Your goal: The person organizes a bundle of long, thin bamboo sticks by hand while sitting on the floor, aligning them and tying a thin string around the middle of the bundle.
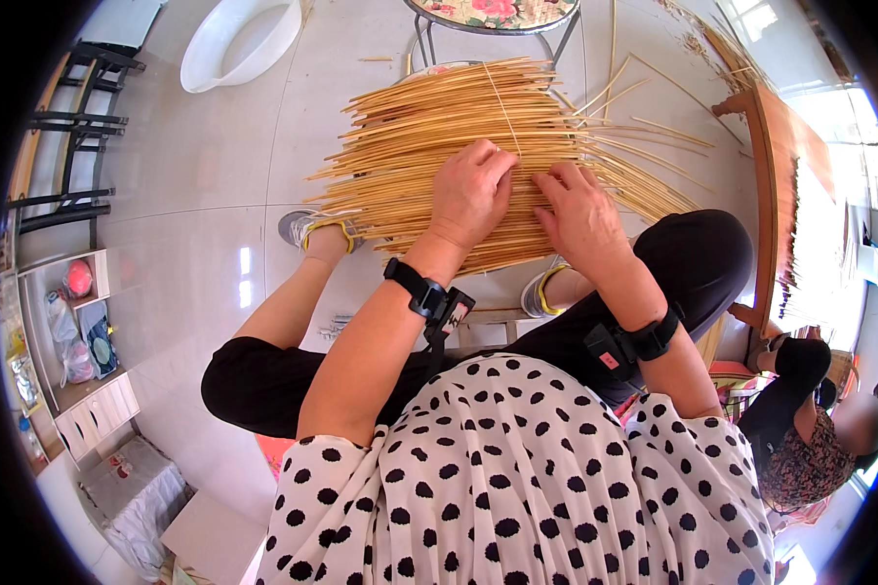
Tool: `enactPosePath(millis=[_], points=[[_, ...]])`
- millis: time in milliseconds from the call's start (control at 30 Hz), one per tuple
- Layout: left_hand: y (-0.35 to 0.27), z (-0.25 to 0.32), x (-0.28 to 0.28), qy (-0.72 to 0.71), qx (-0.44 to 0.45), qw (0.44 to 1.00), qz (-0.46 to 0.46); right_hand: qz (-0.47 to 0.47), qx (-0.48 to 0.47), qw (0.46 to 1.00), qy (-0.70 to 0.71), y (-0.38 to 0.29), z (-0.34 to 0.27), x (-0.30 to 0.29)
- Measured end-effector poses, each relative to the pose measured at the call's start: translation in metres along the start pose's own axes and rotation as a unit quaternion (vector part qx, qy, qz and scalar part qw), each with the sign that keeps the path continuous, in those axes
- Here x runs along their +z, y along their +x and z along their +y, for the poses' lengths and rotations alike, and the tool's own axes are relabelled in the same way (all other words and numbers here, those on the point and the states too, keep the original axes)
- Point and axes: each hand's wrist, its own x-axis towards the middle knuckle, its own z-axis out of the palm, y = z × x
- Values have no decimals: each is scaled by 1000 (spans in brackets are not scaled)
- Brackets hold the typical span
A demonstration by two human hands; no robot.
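Observation:
A wide mat of thin straw-coloured reed sticks [410,146] lies side by side before me, resting partly on a low stool with a floral seat that shows only at its far edge. A pale cord [503,106] crosses the sticks from the far edge down to my left hand [475,186]. That hand's thumb and forefinger are pinched together at the cord's near end. To its right, my right hand [582,208] rests on the sticks with bent fingers, its fingertips touching them. Whether it grips a stick or cord cannot be told.
Beyond the mat stands a round floral-topped stool [497,16]. A white plastic basin [241,44] is on the tiled floor at upper left. Loose sticks [666,131] spread out to the right, near a wooden frame [764,205]. Another person [805,439] sits at far right.

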Motion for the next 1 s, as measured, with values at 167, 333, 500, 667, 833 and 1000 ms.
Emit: enactPosePath(millis=[167, 333, 500, 667, 833, 1000], points=[[0, 0, -2, -4, 0, 1000, -7, 20, 15, 999, 39, 5, 2, 4], [2, 2, -2, -4, 4, 1000, 4, 84, 44, 993, 63, 27, 7, 9], [0, 0, -2, 9, 26, 1000, 7, 65, 64, 994, 64, 62, 12, 14], [0, 2, -2, 5, 40, 999, 20, 0, 68, 997, 48, 81, 20, 16], [-3, 0, -2, 13, 37, 999, 11, -16, 66, 997, 26, 86, 24, 18], [-5, 0, 0, 20, 36, 999, 14, -84, 119, 988, 43, 87, 14, 1]])
